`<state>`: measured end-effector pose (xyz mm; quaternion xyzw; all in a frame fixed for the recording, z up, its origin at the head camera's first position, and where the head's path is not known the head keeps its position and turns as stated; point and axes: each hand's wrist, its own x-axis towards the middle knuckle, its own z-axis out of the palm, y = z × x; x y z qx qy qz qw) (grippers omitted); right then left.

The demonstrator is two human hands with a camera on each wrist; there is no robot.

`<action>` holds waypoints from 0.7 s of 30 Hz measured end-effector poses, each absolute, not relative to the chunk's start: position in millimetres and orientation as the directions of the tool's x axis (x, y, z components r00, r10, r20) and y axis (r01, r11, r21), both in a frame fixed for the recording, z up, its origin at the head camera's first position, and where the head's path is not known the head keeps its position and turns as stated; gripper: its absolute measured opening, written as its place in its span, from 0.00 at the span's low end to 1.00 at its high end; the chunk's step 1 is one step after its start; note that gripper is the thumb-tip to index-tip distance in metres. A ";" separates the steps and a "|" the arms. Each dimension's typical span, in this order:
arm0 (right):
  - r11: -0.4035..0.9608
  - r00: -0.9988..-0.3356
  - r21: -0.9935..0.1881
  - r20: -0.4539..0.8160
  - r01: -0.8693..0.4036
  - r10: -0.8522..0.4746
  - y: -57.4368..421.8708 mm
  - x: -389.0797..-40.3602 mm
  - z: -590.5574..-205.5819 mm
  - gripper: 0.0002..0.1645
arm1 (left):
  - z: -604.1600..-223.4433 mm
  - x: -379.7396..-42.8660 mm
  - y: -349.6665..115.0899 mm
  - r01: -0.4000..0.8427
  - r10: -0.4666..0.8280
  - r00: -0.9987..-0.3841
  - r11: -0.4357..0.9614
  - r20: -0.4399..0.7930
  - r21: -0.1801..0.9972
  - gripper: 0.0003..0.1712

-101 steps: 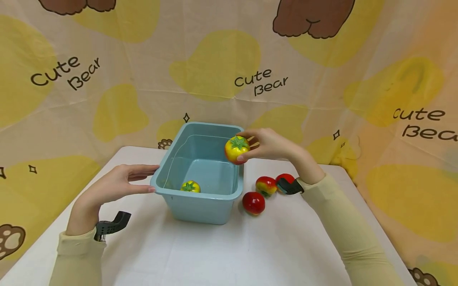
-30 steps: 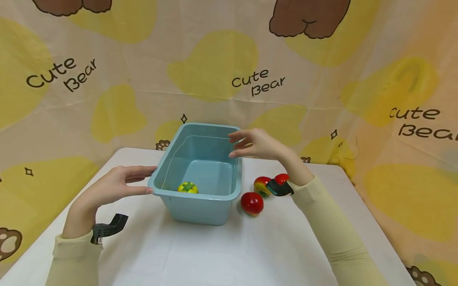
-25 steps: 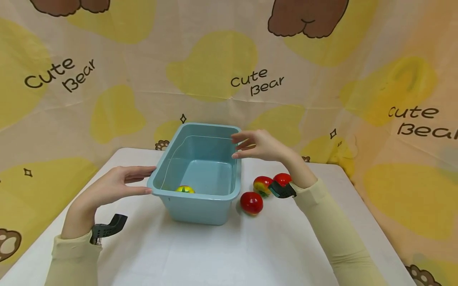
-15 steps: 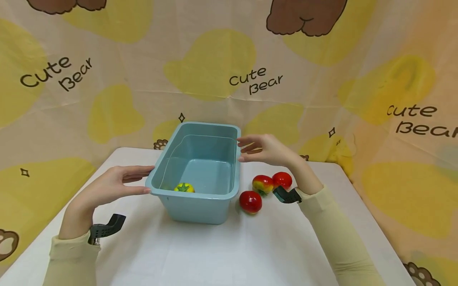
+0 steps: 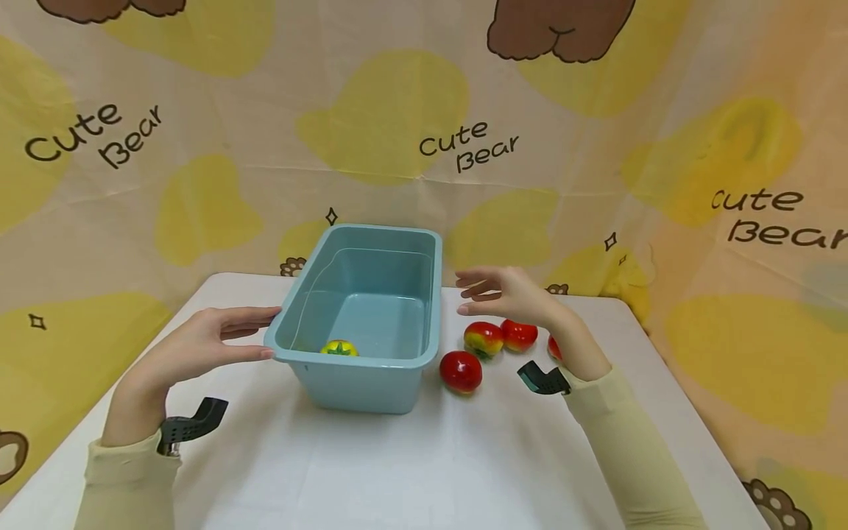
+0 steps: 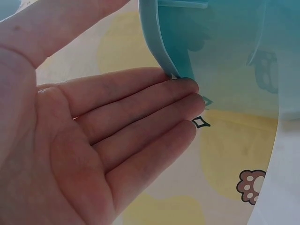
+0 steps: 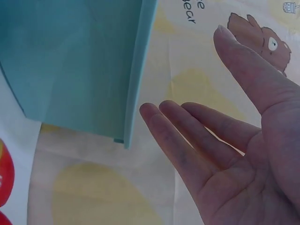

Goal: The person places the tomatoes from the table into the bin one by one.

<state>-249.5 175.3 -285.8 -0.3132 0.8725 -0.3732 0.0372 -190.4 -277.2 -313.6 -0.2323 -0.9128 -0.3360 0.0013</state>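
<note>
A light blue plastic bin (image 5: 361,361) stands on the white table. Fingertips of my left hand (image 5: 199,346) touch its near left rim, fingers straight, as the left wrist view also shows. Inside, near the front wall, the top of a yellow tomato-like fruit (image 5: 339,347) with a green leafy cap shows; the wall hides its lower part. My right hand (image 5: 513,298) is in the air right of the bin, apart from its rim, with nothing in its relaxed fingers. Below that hand lie a dark red fruit (image 5: 461,372), a red-and-yellow one (image 5: 483,339) and a red one (image 5: 520,335).
Another red fruit (image 5: 553,348) is mostly hidden behind the right forearm. A printed cloth (image 5: 371,110) hangs behind the table (image 5: 371,471). Black wrist mounts (image 5: 194,421) stick out below both hands.
The right hand, which held a tomato-like fruit over the bin's right side, has let it go and moved right and down, off the rim. The left hand keeps its place on the bin.
</note>
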 end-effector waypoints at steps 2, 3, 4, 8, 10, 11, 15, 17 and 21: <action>0.524 -0.804 -0.682 0.163 -0.510 -0.572 178.0 -248.6 -289.0 0.36 | -313.1 -190.3 -277.6 0.431 0.428 -0.889 0.663 0.162 0.612 0.34; 0.522 -0.804 -0.685 0.161 -0.508 -0.572 179.6 -248.6 -290.8 0.36 | -313.0 -190.5 -277.8 0.434 0.431 -0.887 0.661 0.165 0.612 0.34; 0.521 -0.805 -0.690 0.156 -0.503 -0.572 181.1 -248.6 -292.7 0.36 | -312.7 -190.5 -277.9 0.437 0.433 -0.886 0.660 0.166 0.611 0.34; 0.504 -0.803 -0.704 0.159 -0.500 -0.575 189.0 -252.2 -305.0 0.35 | -312.0 -191.0 -278.1 0.447 0.440 -0.881 0.655 0.173 0.609 0.33; 0.498 -0.800 -0.706 0.165 -0.504 -0.577 192.1 -252.0 -310.0 0.34 | -311.8 -191.0 -277.8 0.448 0.440 -0.881 0.655 0.175 0.608 0.33; 0.500 -0.803 -0.705 0.165 -0.502 -0.573 193.5 -252.0 -312.7 0.34 | -311.9 -191.0 -277.8 0.450 0.442 -0.880 0.654 0.176 0.607 0.33; 0.515 -0.816 -0.711 0.145 -0.479 -0.559 199.2 -251.3 -323.0 0.33 | -312.8 -191.0 -277.7 0.456 0.448 -0.876 0.651 0.177 0.607 0.33; 0.526 -0.826 -0.717 0.124 -0.458 -0.550 201.9 -251.3 -327.8 0.32 | -313.1 -191.1 -277.7 0.458 0.450 -0.875 0.651 0.178 0.605 0.33; 0.549 -0.846 -0.727 0.084 -0.413 -0.526 207.0 -251.3 -336.7 0.33 | -313.2 -191.4 -277.4 0.449 0.444 -0.879 0.654 0.172 0.609 0.33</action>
